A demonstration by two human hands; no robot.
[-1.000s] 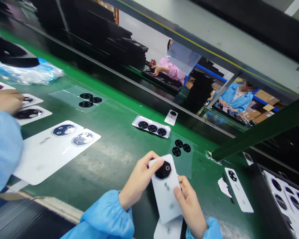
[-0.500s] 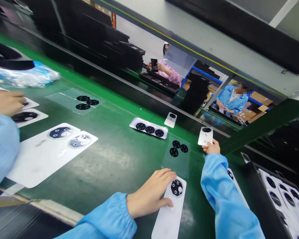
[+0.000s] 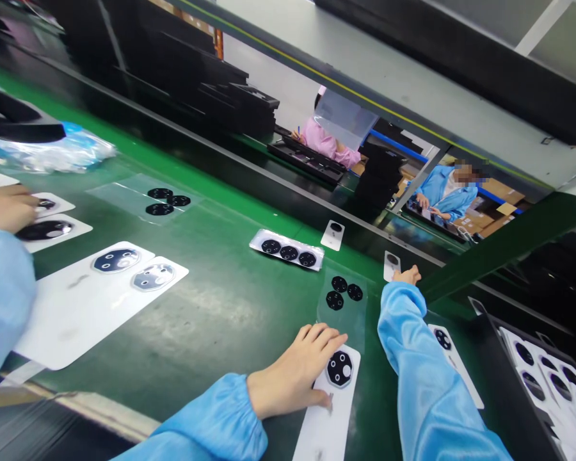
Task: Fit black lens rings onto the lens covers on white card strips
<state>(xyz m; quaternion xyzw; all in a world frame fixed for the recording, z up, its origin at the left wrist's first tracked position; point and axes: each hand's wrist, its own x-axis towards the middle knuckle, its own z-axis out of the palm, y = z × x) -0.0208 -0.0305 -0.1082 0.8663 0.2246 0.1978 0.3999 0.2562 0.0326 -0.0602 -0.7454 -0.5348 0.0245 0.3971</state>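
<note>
L hand [image 3: 300, 372] splayed on panel [image 3: 327, 426] (btm cut off); R hand [image 3: 406, 276]: can't tell grip.

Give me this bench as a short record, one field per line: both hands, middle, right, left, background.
Left hand: fingers spread, at the near white phone back panel
Right hand: arm outstretched, at the far white phone back panel; grip unclear
Middle: pale strip bearing three black camera discs; clear sheet bearing three more
Right: black tray of white panels; a single panel beside it
Left: co-worker's hand at more panels
Background: person in pink, person in blue
</note>
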